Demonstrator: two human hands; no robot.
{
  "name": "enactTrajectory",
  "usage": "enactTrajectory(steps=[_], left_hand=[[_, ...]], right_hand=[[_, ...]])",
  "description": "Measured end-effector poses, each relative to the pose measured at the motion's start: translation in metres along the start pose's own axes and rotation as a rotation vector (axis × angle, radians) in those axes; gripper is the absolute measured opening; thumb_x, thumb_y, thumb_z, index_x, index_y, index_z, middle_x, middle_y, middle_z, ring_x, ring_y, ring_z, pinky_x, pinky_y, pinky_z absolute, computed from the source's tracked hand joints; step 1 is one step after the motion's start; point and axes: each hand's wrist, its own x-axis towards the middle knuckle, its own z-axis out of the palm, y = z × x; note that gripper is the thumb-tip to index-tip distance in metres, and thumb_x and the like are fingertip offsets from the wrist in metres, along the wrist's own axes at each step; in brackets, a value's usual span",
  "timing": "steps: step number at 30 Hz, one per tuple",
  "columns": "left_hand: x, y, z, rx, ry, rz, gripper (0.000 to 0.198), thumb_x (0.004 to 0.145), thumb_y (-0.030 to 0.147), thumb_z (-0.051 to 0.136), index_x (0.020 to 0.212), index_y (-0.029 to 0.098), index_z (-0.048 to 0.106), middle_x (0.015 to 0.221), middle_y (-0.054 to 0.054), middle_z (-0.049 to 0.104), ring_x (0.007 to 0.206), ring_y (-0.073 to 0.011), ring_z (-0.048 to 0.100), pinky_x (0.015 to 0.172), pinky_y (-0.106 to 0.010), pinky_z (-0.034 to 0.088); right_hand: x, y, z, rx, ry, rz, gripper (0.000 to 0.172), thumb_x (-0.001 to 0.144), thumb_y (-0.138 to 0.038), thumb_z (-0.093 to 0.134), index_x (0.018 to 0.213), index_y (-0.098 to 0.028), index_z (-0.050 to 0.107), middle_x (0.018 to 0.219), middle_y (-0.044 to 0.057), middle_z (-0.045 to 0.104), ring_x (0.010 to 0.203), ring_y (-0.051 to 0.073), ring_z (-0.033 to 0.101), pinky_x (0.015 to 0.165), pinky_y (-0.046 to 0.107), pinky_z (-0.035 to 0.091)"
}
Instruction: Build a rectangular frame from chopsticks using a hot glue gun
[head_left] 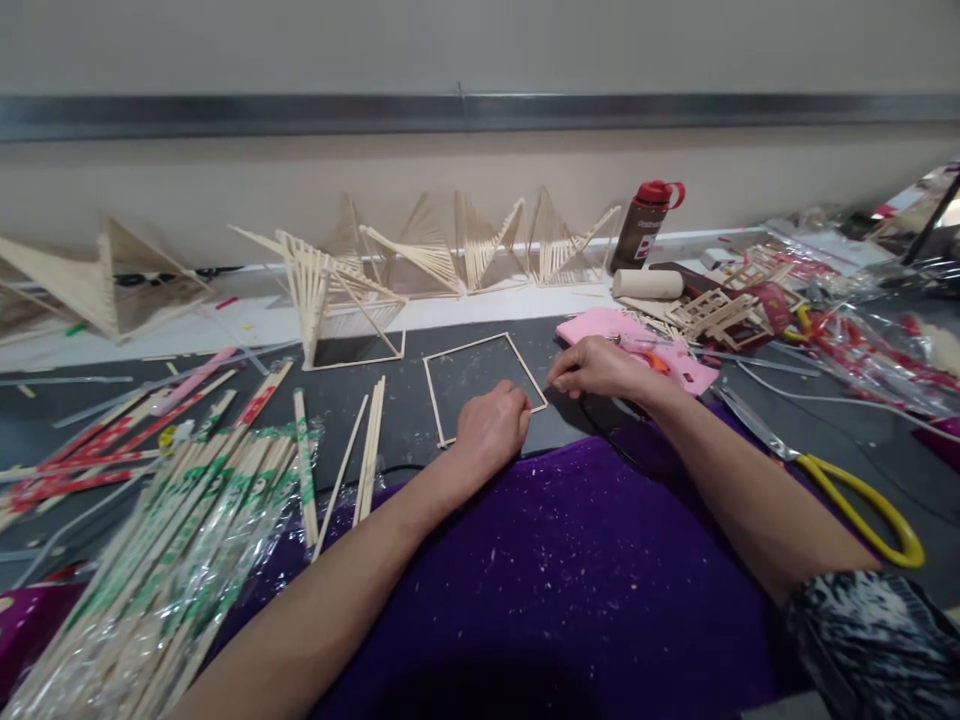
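A flat square frame of thin wooden sticks (465, 349) lies on the dark grey work surface in front of me. My left hand (493, 425) is closed over its near side, with the fingers curled down onto the sticks. Just beyond the frame's right corner, my right hand (596, 367) is in a pinch; what the fingertips hold is hidden. Below that hand a dark cord (611, 440) runs over the purple cloth (540, 570). Left of the frame lie several loose chopsticks (370, 450).
Twisted stick models (495, 240) line the back wall. Wrapped chopsticks (187, 530) cover the left front. At right are a pink sheet (592, 322), scissors with yellow handles (862, 505), a red-capped bottle (642, 228), a wooden cylinder (648, 284) and plastic packaging (862, 340).
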Motion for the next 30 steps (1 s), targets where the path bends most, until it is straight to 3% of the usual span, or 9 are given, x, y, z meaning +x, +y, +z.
enactTrajectory(steps=[4,8,11,14,16,19,25,30], left_hand=[[-0.002,-0.001,-0.008,-0.019,0.011,0.040,0.032,0.090,0.033,0.033,0.095,0.020,0.063,0.094,-0.006,0.060,0.083,-0.0158,0.059,0.070,-0.026,0.043],[-0.001,-0.014,-0.029,-0.003,0.105,0.043,0.031,0.090,0.031,0.034,0.097,0.023,0.064,0.098,-0.005,0.062,0.087,-0.0158,0.059,0.072,-0.026,0.043],[0.001,-0.036,-0.044,0.077,0.134,-0.072,0.028,0.087,0.032,0.041,0.099,0.024,0.064,0.096,-0.005,0.066,0.087,-0.0187,0.060,0.072,-0.029,0.043],[0.001,-0.060,-0.051,0.182,0.078,-0.210,0.027,0.082,0.033,0.046,0.096,0.022,0.066,0.088,-0.007,0.068,0.082,-0.0222,0.061,0.068,-0.032,0.044],[-0.001,-0.072,-0.052,0.200,0.034,-0.213,0.026,0.080,0.032,0.049,0.094,0.021,0.067,0.087,-0.008,0.069,0.081,-0.0231,0.061,0.066,-0.032,0.044],[-0.005,-0.080,-0.051,0.150,0.013,-0.166,0.025,0.079,0.028,0.049,0.094,0.022,0.067,0.090,-0.007,0.069,0.084,-0.0223,0.061,0.068,-0.031,0.044],[-0.015,-0.083,-0.044,0.065,-0.092,-0.147,0.024,0.078,0.026,0.049,0.092,0.024,0.068,0.092,-0.005,0.069,0.086,-0.0202,0.060,0.072,-0.030,0.043],[-0.020,-0.092,-0.039,0.041,-0.111,-0.197,0.022,0.077,0.030,0.052,0.090,0.025,0.068,0.091,-0.004,0.068,0.086,-0.0192,0.060,0.073,-0.028,0.042]], right_hand=[[-0.002,0.003,-0.005,-0.035,0.027,-0.002,0.018,0.071,-0.018,0.053,0.078,-0.016,0.070,0.058,0.000,0.062,0.050,0.011,0.056,0.051,0.022,0.039],[0.001,0.003,0.003,-0.171,0.030,-0.023,0.017,0.072,-0.018,0.054,0.078,-0.019,0.070,0.061,-0.001,0.064,0.052,0.010,0.054,0.051,0.021,0.036],[0.005,0.001,0.013,-0.277,0.115,-0.026,0.017,0.075,-0.023,0.054,0.078,-0.020,0.070,0.066,0.001,0.066,0.057,0.011,0.055,0.053,0.022,0.035],[0.006,-0.003,0.021,-0.329,0.170,-0.016,0.020,0.078,-0.029,0.053,0.081,-0.019,0.070,0.072,0.002,0.068,0.063,0.013,0.057,0.055,0.024,0.035],[0.004,-0.007,0.024,-0.346,0.196,-0.034,0.020,0.079,-0.030,0.052,0.082,-0.020,0.069,0.074,0.003,0.068,0.064,0.013,0.057,0.055,0.024,0.035],[0.001,-0.018,0.031,-0.386,0.245,-0.163,0.017,0.080,-0.029,0.053,0.083,-0.022,0.068,0.079,0.002,0.066,0.067,0.013,0.056,0.056,0.025,0.034],[-0.001,-0.041,0.064,-0.520,0.197,-0.570,0.023,0.088,-0.028,0.045,0.090,-0.022,0.067,0.091,0.005,0.063,0.079,0.016,0.050,0.066,0.028,0.035],[0.002,-0.040,0.081,-0.576,0.199,-0.588,0.021,0.087,-0.022,0.046,0.092,-0.022,0.066,0.092,0.005,0.062,0.080,0.017,0.045,0.066,0.029,0.033]])
